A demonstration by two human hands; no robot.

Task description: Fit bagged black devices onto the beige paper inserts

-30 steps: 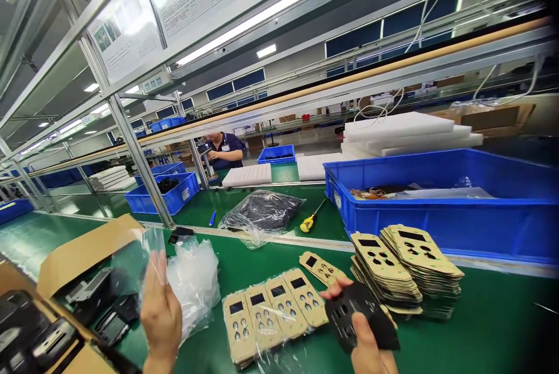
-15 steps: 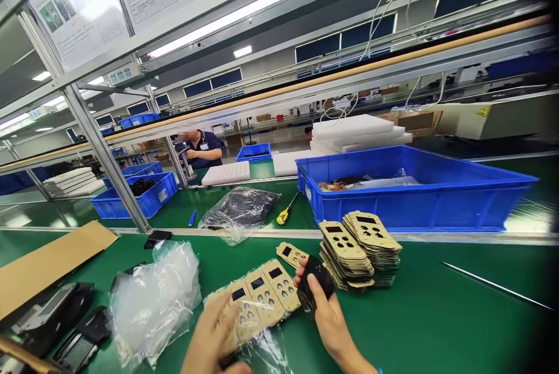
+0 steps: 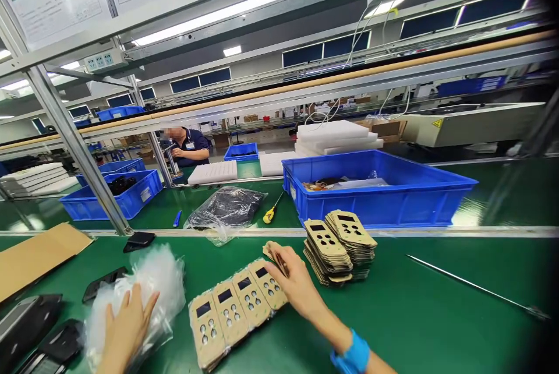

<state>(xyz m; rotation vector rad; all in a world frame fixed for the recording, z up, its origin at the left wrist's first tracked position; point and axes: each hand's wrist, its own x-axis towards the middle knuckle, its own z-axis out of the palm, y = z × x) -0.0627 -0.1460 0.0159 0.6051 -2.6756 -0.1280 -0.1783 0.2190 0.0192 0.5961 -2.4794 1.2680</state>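
Note:
My left hand lies with spread fingers on a crumpled heap of clear plastic bags. My right hand is closed around beige panels at the far right end of a row; how many it holds is hidden by the fingers. Just left of it, a slanted row of beige panels with dark windows and round holes lies on the green table. Two tall stacks of similar panels stand close to the right of that hand.
A large blue bin stands behind the stacks. A yellow screwdriver, a bagged dark bundle and a blue cutter lie beyond the rail. Black housings and cardboard are at left, a thin metal rod at right. A co-worker sits opposite.
My left hand has moved left from the panel row onto the bags. The clear film at the row's front edge is gone. My right hand, earlier holding a dark piece upright, has moved left over the panels.

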